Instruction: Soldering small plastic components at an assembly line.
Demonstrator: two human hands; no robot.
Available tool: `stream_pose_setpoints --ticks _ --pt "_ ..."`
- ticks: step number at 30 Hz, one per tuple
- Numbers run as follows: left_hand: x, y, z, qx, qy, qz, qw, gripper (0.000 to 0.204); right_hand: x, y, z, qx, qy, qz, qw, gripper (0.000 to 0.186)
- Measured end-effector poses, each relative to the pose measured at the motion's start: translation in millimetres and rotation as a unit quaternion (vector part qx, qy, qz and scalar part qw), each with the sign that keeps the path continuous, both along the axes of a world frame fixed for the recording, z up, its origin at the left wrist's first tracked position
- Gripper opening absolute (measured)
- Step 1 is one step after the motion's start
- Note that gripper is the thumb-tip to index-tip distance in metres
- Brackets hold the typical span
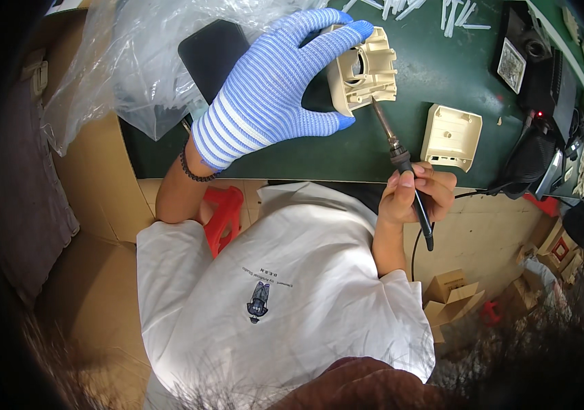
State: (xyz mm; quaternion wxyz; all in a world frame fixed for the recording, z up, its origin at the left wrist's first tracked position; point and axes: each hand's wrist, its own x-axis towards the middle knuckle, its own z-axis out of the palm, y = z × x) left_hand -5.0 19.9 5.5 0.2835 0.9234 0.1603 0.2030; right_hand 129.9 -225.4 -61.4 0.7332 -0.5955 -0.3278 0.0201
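The left grip (258, 92), in a blue-and-white striped glove (244, 119), spans a cream plastic housing (377, 65), fingers on its far edge and thumb on its near edge, pinching it over the dark green bench (428, 78). The glove hides part of the housing's left side. The bare right grip (423, 195) pinches the handle of a soldering iron (400, 156), its tip at the housing's lower edge; whether they touch, I cannot tell.

Just right of the iron lies a cream shell (452, 137), open side up. Left of the housing, crowding the glove, are a black flat slab (213, 55) and a crumpled clear plastic bag (145, 68). White sticks (452, 14) are scattered at the far edge. The right end of the bench is cluttered with black equipment showing a small red light (540, 114), and a black cable (487, 192) runs along the near edge. Below are a red stool (225, 215) and an open cardboard box (452, 295).
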Motion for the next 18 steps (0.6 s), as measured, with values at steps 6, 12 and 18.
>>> stream_pose_setpoints --ticks 6,12,18 --pt "0.2 0.9 -1.8 -0.002 -0.002 -0.002 1.0 0.097 1.0 0.0 -0.9 -0.006 -0.016 -0.006 1.0 0.03" --pt "0.6 0.4 -0.3 0.001 0.001 -0.001 1.0 0.097 2.4 -1.0 -1.7 -0.012 -0.022 -0.007 1.0 0.03" --pt "0.9 -0.9 0.5 -0.003 -0.004 0.002 1.0 0.095 2.1 5.1 4.7 0.048 0.027 0.02 0.998 0.031"
